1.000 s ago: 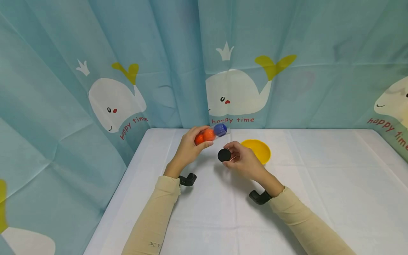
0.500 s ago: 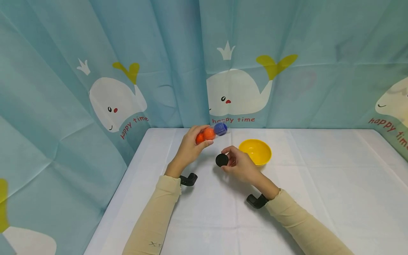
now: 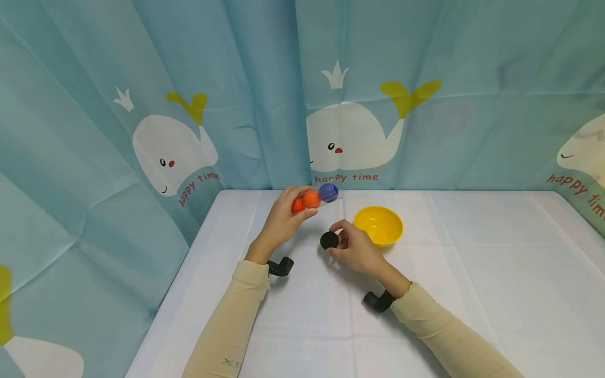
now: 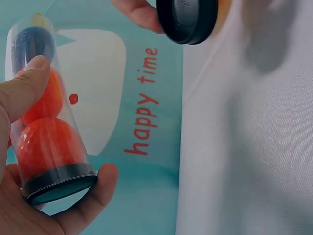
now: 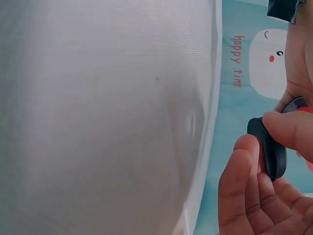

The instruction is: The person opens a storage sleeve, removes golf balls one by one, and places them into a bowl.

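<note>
In my left hand (image 3: 280,218) I grip a clear plastic tube (image 4: 55,105), tilted with its far end up and to the right. Inside it are two orange balls (image 3: 311,199) and a dark blue piece (image 3: 328,192) near the far end. A black cap (image 4: 61,182) closes the end by my palm. My right hand (image 3: 357,248) pinches a round black lid (image 3: 329,240) between thumb and fingers, apart from the tube and lower. The hollow inner side of this lid shows in the left wrist view.
A yellow bowl (image 3: 378,226) stands on the white-covered table (image 3: 472,294), just behind my right hand. Blue curtains (image 3: 264,105) printed with whales hang along the back and left edges of the table. Black camera mounts (image 3: 281,266) sit on both wrists.
My right hand has drawn a little down and to the left with the black lid, away from the tube, so more of the yellow bowl shows. My left hand has hardly moved.
</note>
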Motion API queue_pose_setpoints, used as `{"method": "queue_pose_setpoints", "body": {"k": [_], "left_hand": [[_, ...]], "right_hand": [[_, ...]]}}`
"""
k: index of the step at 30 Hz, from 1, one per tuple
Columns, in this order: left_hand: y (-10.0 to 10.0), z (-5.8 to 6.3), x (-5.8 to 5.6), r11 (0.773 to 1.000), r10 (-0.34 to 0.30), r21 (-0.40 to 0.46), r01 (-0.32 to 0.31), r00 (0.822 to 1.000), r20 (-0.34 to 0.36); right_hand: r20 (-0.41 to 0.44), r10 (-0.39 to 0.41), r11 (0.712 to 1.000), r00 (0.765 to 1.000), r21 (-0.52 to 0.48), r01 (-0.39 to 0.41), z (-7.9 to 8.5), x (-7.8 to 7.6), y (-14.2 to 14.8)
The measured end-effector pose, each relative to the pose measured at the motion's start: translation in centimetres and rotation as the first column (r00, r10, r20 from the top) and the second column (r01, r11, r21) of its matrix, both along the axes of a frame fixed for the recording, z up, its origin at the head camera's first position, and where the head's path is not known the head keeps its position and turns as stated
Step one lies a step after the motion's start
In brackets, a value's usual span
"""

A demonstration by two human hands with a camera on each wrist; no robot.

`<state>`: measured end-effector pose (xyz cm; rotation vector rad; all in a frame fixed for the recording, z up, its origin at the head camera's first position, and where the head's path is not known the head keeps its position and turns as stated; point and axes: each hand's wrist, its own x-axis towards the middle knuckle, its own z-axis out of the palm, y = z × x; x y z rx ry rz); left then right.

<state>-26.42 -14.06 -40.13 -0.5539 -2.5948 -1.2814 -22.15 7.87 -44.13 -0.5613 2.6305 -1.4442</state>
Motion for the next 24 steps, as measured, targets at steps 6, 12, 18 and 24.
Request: {"method": "queue_pose_setpoints", "body": {"k": [6, 12, 18, 24], "left_hand": [[0.08, 0.07, 0.04, 1.000, -0.002, 0.003, 0.002, 1.000, 0.011], [0.09, 0.10, 0.08, 1.000, -0.005, -0.007, 0.005, 1.000, 0.012], [0.14, 0.22, 0.27, 1.000, -0.002, -0.018, 0.003, 1.000, 0.019], [0.17, 0.23, 0.31, 1.000, -0.004, -0.021, 0.005, 1.000, 0.025]], "right_hand": [[0.032, -0.016, 0.999, 0.999, 0.035, 0.015, -0.33, -0.10, -0.06], [0.081, -0.016, 0.996, 0.997, 0.083, 0.010, -0.54, -0.18, -0.08], [0.137, -0.021, 0.991, 0.990, 0.136, 0.002, -0.61, -0.16, -0.10], [0.181, -0.019, 0.986, 0.983, 0.165, -0.011, -0.51, 0.14, -0.10]]}}
